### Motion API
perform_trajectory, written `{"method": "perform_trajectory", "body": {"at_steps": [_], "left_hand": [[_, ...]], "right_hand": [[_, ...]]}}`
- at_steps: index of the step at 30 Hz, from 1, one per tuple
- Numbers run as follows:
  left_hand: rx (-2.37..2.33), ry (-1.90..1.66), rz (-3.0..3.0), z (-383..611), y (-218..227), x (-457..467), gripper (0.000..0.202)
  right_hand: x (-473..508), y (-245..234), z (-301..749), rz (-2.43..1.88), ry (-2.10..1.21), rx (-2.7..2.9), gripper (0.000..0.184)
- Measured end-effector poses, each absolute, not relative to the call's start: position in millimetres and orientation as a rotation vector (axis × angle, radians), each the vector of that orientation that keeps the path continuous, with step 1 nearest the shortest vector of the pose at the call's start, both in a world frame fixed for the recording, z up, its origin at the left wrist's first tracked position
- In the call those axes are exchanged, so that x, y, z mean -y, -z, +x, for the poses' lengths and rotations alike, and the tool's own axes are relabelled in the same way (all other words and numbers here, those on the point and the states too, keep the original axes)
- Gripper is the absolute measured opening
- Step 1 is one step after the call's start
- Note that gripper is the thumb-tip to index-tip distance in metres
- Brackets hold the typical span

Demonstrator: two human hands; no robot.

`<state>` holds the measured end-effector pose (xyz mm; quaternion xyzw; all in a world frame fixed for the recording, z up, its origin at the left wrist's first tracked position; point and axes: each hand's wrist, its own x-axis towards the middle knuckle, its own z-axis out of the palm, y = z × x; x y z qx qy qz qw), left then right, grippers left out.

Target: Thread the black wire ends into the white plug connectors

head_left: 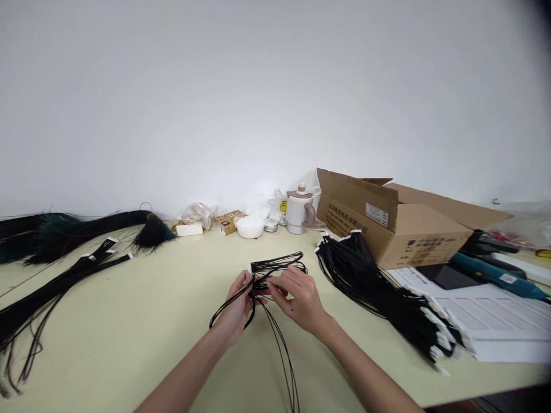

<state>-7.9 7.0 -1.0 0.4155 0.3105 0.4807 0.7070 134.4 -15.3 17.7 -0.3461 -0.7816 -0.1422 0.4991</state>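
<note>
Gripping a looped bundle of thin black wires (pixel 279 265), the left hand (pixel 236 305) has its fingers curled shut around the strands near the middle of the pale green table (pixel 129 338), while the right hand (pixel 300 298) pinches the same bundle between thumb and fingertips just beside it, at about three o'clock of the left. The loop rises past both hands toward twelve o'clock, where a small white connector (pixel 251 268) caps its upper left end; loose strands trail down toward six o'clock between the forearms. At three o'clock of the hands, well apart, lies a thick pile of black harnesses (pixel 379 289) with white plugs, its far end touching an open cardboard box (pixel 413 229) at two o'clock. A white mug (pixel 298 215) and a white bowl (pixel 250 227) stand against the wall at twelve o'clock. Further black cables (pixel 51 289) stretch across the table at nine o'clock, with a dark tufted bundle (pixel 94 226) behind them at ten. White sheets (pixel 495 321) and a teal tool (pixel 495 276) lie at the far right edge
</note>
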Motion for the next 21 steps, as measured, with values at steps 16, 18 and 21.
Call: {"method": "perform_trajectory", "body": {"at_steps": [16,18,21], "left_hand": [[-0.684,-1.060,0.937,-7.6,2.1,-7.5,0.029],[-0.677,-1.058,0.948,-7.7,1.8,-7.2,0.029],[-0.674,-1.054,0.957,-7.9,1.2,-6.9,0.028]], "right_hand": [[15.4,-16.6,135.1,-0.852,0.335,1.903,0.008],[15.4,-16.4,135.3,-0.850,0.331,1.906,0.008],[15.6,-16.8,135.5,-0.843,0.328,1.904,0.007]]}}
